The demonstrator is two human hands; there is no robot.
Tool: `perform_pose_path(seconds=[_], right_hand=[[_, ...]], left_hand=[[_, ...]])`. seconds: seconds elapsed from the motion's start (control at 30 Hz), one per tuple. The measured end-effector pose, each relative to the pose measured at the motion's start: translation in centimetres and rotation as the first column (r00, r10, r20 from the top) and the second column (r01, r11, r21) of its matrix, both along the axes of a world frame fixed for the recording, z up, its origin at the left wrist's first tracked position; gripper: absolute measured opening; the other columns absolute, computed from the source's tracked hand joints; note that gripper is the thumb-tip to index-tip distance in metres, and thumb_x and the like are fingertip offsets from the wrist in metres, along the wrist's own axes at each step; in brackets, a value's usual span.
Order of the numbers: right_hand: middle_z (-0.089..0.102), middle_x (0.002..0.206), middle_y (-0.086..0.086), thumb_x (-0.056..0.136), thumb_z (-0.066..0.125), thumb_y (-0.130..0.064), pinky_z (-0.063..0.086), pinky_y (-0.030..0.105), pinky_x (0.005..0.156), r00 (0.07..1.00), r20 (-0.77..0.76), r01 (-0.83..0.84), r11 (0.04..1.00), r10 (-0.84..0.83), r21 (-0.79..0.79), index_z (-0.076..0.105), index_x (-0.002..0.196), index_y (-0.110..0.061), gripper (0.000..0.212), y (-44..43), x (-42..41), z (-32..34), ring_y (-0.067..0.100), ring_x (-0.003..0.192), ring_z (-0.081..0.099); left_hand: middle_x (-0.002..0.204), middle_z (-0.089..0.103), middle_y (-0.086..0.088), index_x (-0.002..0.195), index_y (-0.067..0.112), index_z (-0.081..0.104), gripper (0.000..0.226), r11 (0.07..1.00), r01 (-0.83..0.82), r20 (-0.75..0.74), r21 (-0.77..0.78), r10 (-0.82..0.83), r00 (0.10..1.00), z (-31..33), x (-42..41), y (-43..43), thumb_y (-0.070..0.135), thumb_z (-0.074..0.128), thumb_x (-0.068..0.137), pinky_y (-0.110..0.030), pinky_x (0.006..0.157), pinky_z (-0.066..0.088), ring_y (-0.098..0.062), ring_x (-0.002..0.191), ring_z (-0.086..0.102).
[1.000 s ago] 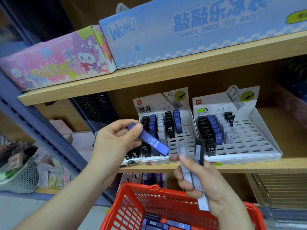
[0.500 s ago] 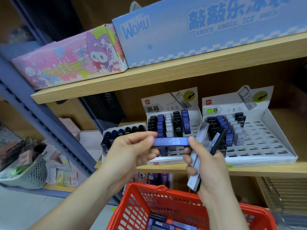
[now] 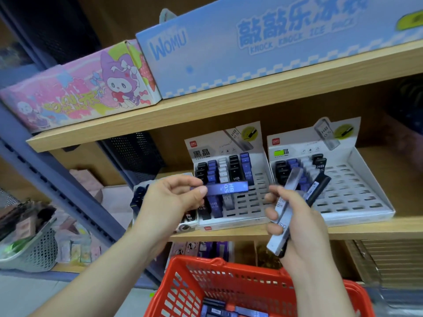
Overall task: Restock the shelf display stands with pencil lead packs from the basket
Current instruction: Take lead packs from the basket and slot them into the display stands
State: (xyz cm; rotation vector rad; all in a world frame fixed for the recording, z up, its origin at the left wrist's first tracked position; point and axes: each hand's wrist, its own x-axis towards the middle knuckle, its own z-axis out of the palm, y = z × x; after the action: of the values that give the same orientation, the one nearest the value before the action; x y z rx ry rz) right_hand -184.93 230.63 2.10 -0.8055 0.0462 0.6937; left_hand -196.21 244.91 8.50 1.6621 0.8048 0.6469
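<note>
My left hand [image 3: 174,202] pinches a blue lead pack [image 3: 229,188] by its left end, holding it level in front of the left display stand [image 3: 229,143]. My right hand [image 3: 295,223] grips a bundle of lead packs [image 3: 285,211], a pale grey one and a black one, tilted up toward the right display stand [image 3: 366,186]. Both white stands sit on the wooden shelf, each with rows of black, blue and grey packs at its back left. The red basket [image 3: 229,280] sits below my hands with more packs at its bottom.
A third, darker stand [image 3: 139,195] sits left of the white ones, partly behind my left hand. Above is a shelf [image 3: 206,115] with a pink box and a blue box. A grey mesh basket [image 3: 32,245] stands low at the left.
My left hand turned the blue pack from slanted to level and raised it before the left stand. My right hand lifted its bundle up toward the right stand.
</note>
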Motion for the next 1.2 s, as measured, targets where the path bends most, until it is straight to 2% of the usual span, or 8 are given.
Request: perform_pose_path(seconds=[0.17, 0.27, 0.33, 0.5, 0.63, 0.73, 1.03, 1.2], right_hand=[[0.061, 0.074, 0.005, 0.094, 0.043, -0.005, 0.032, 0.015, 0.035, 0.987, -0.162, 0.041, 0.971, -0.003, 0.234, 0.060, 0.104, -0.009, 0.021, -1.7, 1.6, -0.8, 0.009, 0.053, 0.044], [0.064, 0.075, 0.005, 0.096, 0.044, -0.005, 0.033, 0.015, 0.034, 0.980, -0.199, 0.056, 0.958, 0.002, 0.283, 0.059, 0.114, -0.011, 0.025, -2.0, 1.7, -1.1, 0.008, 0.055, 0.048], [0.064, 0.076, 0.005, 0.096, 0.044, -0.006, 0.033, 0.015, 0.034, 0.976, -0.217, 0.065, 0.953, 0.001, 0.295, 0.060, 0.115, -0.011, 0.025, -2.0, 1.7, -1.2, 0.009, 0.054, 0.049], [0.055, 0.077, 0.004, 0.090, 0.049, -0.008, 0.032, 0.014, 0.033, 0.973, -0.233, 0.081, 0.940, -0.002, 0.331, 0.062, 0.115, -0.014, 0.029, -2.2, 1.9, -1.2, 0.008, 0.055, 0.045], [0.054, 0.074, 0.002, 0.090, 0.048, -0.008, 0.032, 0.014, 0.032, 0.971, -0.237, 0.073, 0.929, 0.016, 0.362, 0.062, 0.113, -0.015, 0.028, -2.4, 2.0, -1.2, 0.008, 0.055, 0.045], [0.055, 0.073, 0.003, 0.080, 0.054, -0.009, 0.032, 0.014, 0.032, 0.973, -0.228, 0.063, 0.926, 0.026, 0.372, 0.063, 0.109, -0.014, 0.032, -2.5, 1.9, -1.2, 0.008, 0.055, 0.046], [0.058, 0.073, 0.004, 0.076, 0.054, -0.009, 0.033, 0.013, 0.032, 0.979, -0.200, 0.027, 0.934, 0.048, 0.355, 0.064, 0.110, -0.011, 0.035, -2.6, 1.8, -1.2, 0.008, 0.056, 0.048], [0.058, 0.072, 0.004, 0.074, 0.055, -0.009, 0.032, 0.014, 0.032, 0.983, -0.176, 0.018, 0.940, 0.045, 0.341, 0.064, 0.110, -0.009, 0.037, -2.6, 1.8, -1.2, 0.008, 0.056, 0.048]], left_hand=[[0.082, 0.073, -0.004, 0.087, 0.019, 0.074, 0.016, 0.965, 0.041, -0.107, 0.258, -0.013, 0.994, 0.5, 3.8, 1.6, 0.004, 0.068, 0.085, -0.025, 0.083, 0.054, -0.020, 0.085, 0.069], [0.090, 0.068, 0.005, 0.099, 0.021, 0.073, 0.018, 0.876, 0.120, -0.229, 0.467, -0.012, 0.973, 0.2, 6.5, 1.9, 0.009, 0.067, 0.087, -0.015, 0.080, 0.047, -0.008, 0.083, 0.064], [0.091, 0.063, 0.008, 0.100, 0.023, 0.071, 0.018, 0.840, 0.145, -0.295, 0.523, 0.019, 0.955, -0.1, 8.2, 1.9, 0.013, 0.070, 0.085, -0.015, 0.079, 0.046, -0.007, 0.083, 0.061], [0.091, 0.067, 0.010, 0.102, 0.023, 0.072, 0.018, 0.773, 0.270, -0.439, 0.574, 0.013, 0.899, -1.0, 10.6, 1.1, 0.020, 0.071, 0.084, -0.021, 0.088, 0.048, -0.007, 0.085, 0.061], [0.113, 0.069, 0.006, 0.111, 0.023, 0.071, 0.023, 0.678, 0.382, -0.549, 0.627, 0.038, 0.835, -1.5, 11.1, 0.8, 0.022, 0.067, 0.088, -0.026, 0.099, 0.044, -0.013, 0.103, 0.061], [0.121, 0.066, 0.004, 0.114, 0.022, 0.070, 0.025, 0.673, 0.401, -0.565, 0.621, 0.030, 0.825, -1.2, 11.3, 0.9, 0.022, 0.065, 0.090, -0.026, 0.105, 0.039, -0.015, 0.112, 0.059], [0.124, 0.065, -0.002, 0.123, 0.020, 0.064, 0.032, 0.526, 0.513, -0.612, 0.678, 0.018, 0.790, -1.0, 12.6, 1.5, 0.007, 0.053, 0.095, -0.024, 0.100, 0.038, -0.016, 0.118, 0.056], [0.118, 0.067, 0.001, 0.116, 0.019, 0.068, 0.025, 0.552, 0.498, -0.582, 0.669, -0.026, 0.812, -0.4, 12.8, 1.7, 0.014, 0.059, 0.093, -0.025, 0.098, 0.040, -0.015, 0.112, 0.058]])
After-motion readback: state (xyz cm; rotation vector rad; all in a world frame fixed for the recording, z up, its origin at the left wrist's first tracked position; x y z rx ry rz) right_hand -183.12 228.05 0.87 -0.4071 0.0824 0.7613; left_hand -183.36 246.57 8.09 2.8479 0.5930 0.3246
